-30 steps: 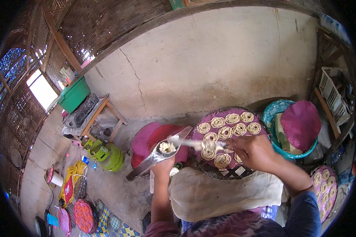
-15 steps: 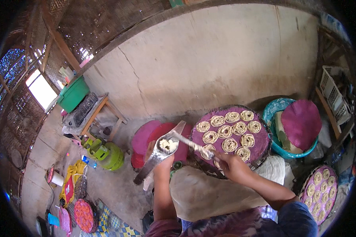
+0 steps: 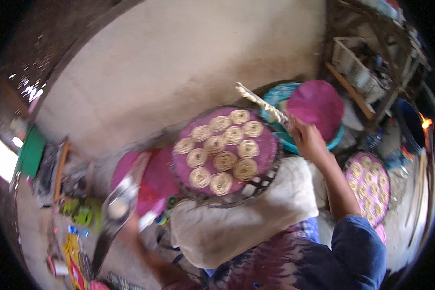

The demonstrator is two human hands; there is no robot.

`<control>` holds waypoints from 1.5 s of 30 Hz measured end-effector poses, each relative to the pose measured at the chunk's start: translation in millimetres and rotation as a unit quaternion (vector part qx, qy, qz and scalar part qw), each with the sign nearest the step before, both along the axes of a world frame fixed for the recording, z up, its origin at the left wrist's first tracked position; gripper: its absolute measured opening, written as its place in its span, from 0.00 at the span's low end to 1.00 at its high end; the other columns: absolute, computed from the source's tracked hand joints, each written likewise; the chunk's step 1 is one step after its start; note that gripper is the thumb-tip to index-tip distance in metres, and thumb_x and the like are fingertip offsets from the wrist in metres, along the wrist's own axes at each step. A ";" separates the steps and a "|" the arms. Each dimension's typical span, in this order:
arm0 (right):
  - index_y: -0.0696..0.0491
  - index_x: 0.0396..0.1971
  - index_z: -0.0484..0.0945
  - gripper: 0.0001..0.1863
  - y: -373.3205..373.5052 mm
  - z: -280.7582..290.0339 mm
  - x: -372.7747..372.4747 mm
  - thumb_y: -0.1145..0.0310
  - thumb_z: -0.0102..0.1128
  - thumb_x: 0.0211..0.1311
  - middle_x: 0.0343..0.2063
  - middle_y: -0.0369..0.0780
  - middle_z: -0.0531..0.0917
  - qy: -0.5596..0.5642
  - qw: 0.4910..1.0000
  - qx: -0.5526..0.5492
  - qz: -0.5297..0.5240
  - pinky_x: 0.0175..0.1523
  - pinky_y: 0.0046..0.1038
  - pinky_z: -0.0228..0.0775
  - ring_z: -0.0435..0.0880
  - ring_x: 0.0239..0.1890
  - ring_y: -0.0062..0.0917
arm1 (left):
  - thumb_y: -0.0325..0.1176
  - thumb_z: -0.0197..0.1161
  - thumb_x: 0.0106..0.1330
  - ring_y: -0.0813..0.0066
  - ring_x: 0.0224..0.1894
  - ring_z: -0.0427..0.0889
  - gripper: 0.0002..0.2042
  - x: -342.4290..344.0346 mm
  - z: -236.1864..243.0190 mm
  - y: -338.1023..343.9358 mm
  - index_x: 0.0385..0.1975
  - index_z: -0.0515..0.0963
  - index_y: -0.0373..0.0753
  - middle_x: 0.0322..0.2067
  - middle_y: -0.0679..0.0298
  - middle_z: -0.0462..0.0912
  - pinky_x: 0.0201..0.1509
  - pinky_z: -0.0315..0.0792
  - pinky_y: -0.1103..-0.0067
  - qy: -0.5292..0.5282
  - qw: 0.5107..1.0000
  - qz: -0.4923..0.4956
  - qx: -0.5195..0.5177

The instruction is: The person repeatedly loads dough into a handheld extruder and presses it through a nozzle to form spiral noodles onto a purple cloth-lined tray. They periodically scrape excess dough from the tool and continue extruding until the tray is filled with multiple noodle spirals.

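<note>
Fingers of the right hand (image 3: 308, 139) curled round a dough-smeared rod (image 3: 264, 105), just off the far right edge of the round tray (image 3: 268, 150); left hand (image 3: 132, 226) blurred at a metal press (image 3: 125, 190), left of the tray, finger state impossible to tell. Dough coils (image 3: 224, 161) on the tray, closely spaced. Probably best: keep the press steady, the rod clear of the coils.

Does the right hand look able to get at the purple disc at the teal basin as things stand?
Probably yes: the right hand appears close to the purple disc at the teal basin, with nothing visibly standing between them. However, it holds a dough-coated stick, which might hamper gripping.
</note>
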State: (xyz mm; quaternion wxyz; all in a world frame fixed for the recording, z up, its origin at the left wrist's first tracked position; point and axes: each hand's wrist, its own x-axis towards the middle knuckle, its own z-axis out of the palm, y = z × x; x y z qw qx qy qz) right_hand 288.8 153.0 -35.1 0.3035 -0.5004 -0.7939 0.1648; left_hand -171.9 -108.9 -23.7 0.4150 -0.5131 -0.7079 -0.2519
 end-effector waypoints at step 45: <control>0.53 0.56 0.72 0.41 -39.0 -132.2 91.4 0.30 0.33 0.65 0.55 0.46 0.71 0.682 0.665 -0.270 -0.142 0.60 0.38 0.60 0.73 0.52 0.34 | 0.37 0.57 0.63 0.77 0.29 0.63 0.11 56.4 11.3 -16.5 0.33 0.65 0.39 0.30 0.66 0.63 0.32 0.62 0.81 -0.688 0.353 -0.599 0.209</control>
